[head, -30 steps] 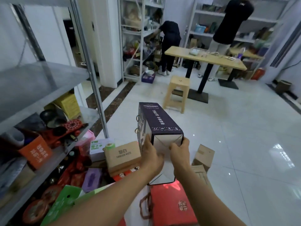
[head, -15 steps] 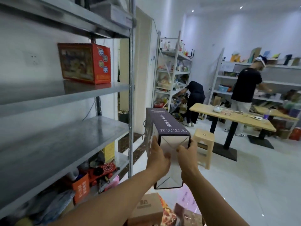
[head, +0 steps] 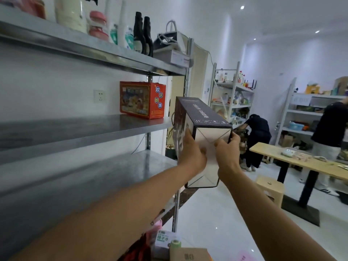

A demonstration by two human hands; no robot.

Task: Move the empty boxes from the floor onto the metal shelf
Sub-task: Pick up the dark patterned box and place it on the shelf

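Reaching beside the grey metal shelf [head: 94,127], left grip [head: 192,154] and right grip [head: 228,154] clasp the dark box [head: 203,115].

Metal shelf [head: 75,129] open — red box [head: 142,99] far end.

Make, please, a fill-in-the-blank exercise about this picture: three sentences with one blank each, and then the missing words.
1. The left hand and the right hand hold the dark box in the air, not yet set down on the metal ____.
2. The printed box that stands on a shelf board is mainly ____ in colour.
3. The two dark bottles stand on the board ____ the printed box.

Missing words: shelf; red; above.
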